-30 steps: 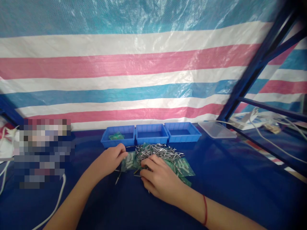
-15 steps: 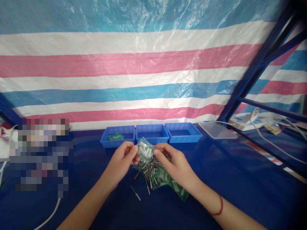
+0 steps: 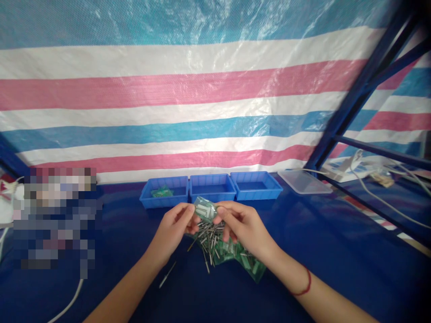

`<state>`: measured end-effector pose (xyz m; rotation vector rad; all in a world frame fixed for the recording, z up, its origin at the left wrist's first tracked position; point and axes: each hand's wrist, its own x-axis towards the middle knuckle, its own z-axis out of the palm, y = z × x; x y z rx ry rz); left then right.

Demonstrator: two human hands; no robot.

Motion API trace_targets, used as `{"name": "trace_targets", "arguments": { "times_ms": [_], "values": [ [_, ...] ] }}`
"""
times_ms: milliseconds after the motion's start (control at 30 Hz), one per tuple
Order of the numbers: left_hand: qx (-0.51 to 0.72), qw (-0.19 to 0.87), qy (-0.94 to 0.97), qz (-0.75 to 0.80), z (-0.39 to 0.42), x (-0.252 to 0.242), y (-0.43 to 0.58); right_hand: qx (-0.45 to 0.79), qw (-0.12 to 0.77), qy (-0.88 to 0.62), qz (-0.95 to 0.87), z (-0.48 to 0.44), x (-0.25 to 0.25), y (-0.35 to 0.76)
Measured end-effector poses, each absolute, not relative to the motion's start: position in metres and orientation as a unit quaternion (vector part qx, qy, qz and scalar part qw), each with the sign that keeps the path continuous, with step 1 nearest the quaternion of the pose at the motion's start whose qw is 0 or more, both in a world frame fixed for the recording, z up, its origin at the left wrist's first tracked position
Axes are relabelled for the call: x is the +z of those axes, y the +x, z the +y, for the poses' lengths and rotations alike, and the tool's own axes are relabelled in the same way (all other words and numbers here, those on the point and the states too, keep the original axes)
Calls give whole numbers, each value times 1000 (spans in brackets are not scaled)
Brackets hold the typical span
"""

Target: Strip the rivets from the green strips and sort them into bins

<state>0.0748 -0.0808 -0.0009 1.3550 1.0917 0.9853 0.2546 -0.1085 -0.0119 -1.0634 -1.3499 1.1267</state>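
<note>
Between my two hands is a small clear plastic bag (image 3: 206, 210) with several short silvery pieces inside. My left hand (image 3: 175, 226) pinches its left edge between thumb and fingers. On the other edge, my right hand (image 3: 243, 224) has a similar pinch. Below the bag lies a heap of pop rivets (image 3: 210, 237), loose metal pins with thicker ends. Part of the heap rests on a green plastic bag (image 3: 251, 264) that holds more of them. One single rivet (image 3: 167, 274) lies apart, near my left forearm.
Three blue bins stand in a row at the back: the left bin (image 3: 145, 197) holds a small green bag (image 3: 162, 192), beside the middle bin (image 3: 213, 194) and right bin (image 3: 257, 193). A clear lid (image 3: 305, 181) lies to their right. Cables (image 3: 377, 193) and a blue metal frame (image 3: 350, 103) border the right.
The small bag has tipped and now looks flatter, its pieces lying more sideways. The single rivet has shifted left and turned. Both hands stay on the bag.
</note>
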Motion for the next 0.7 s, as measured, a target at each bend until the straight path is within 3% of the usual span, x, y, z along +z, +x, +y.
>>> {"name": "trace_targets", "arguments": {
  "times_ms": [200, 467, 700],
  "values": [
    [430, 500, 601, 452, -79, -5, 74, 492, 550, -424, -526, -106, -12, 253],
    [406, 449, 656, 451, -75, -11, 71, 426, 559, -435, -563, -105, -21, 252],
    [550, 249, 589, 537, -41, -2, 31, 325, 535, -457, -632, -112, -19, 250]
  ]
}}
